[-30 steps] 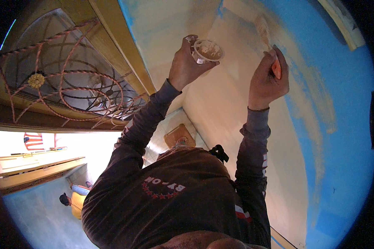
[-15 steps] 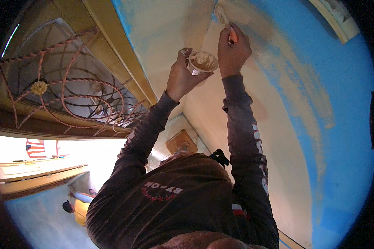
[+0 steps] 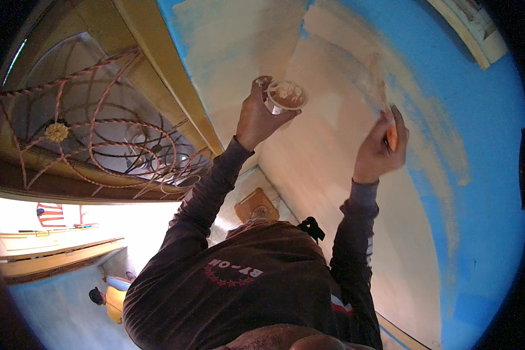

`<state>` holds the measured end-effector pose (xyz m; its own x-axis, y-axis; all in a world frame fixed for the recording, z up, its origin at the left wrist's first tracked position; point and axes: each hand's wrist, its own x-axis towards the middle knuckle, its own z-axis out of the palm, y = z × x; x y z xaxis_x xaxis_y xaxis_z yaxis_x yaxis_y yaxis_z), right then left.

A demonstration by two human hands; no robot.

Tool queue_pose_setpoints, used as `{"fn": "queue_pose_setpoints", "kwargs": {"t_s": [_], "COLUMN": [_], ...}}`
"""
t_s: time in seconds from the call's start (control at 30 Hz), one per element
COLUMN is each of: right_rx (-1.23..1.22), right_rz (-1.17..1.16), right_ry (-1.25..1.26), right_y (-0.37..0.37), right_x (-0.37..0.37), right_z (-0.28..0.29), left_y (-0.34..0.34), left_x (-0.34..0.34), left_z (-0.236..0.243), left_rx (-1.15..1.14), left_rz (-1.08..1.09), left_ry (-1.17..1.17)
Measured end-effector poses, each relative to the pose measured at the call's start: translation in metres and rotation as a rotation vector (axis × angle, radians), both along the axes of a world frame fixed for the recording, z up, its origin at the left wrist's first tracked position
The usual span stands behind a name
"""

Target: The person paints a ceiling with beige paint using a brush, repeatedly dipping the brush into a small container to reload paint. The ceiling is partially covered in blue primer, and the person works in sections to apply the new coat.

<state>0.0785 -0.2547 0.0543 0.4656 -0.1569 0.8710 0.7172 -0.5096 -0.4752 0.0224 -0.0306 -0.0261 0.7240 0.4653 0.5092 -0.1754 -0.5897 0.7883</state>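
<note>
My left hand is wrapped round a small round cup. Beige paint lies inside the cup and clings to its walls. In my right hand is a paintbrush with an orange handle, its bristle end pointing up toward the wall and smeared by motion. Whether the bristles touch the wall, I cannot tell. The wall around the brush carries beige paint, streaky toward its edge, where blue paint shows.
To the left stands a yellow-brown window or door frame with a twisted metal grille. A pale ledge-like piece juts out at upper right. Low down is a brown stool or board. A person in yellow is at lower left.
My right hand has moved the brush right and down from the corner, across the beige wall. My left hand with the cup has stayed nearly in place.
</note>
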Motion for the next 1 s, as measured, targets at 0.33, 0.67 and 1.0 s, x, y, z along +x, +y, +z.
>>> {"fn": "queue_pose_setpoints", "kwargs": {"t_s": [0.33, 0.67, 1.0], "right_rx": [0.123, 0.138, -0.041], "right_rz": [0.202, 0.292, 0.165], "right_ry": [-0.011, -0.185, -0.261], "right_y": [0.054, 0.129, 0.128], "right_x": [0.022, 0.078, 0.083], "right_z": [0.015, 0.055, 0.051], "left_y": [-0.005, -0.003, 0.002], "left_x": [0.008, 0.002, 0.005], "left_z": [-0.005, -0.005, -0.012], "left_rx": [-0.023, -0.040, -0.038], "left_rz": [-0.022, 0.007, -0.018], "left_ry": [0.019, 0.005, -0.013]}}
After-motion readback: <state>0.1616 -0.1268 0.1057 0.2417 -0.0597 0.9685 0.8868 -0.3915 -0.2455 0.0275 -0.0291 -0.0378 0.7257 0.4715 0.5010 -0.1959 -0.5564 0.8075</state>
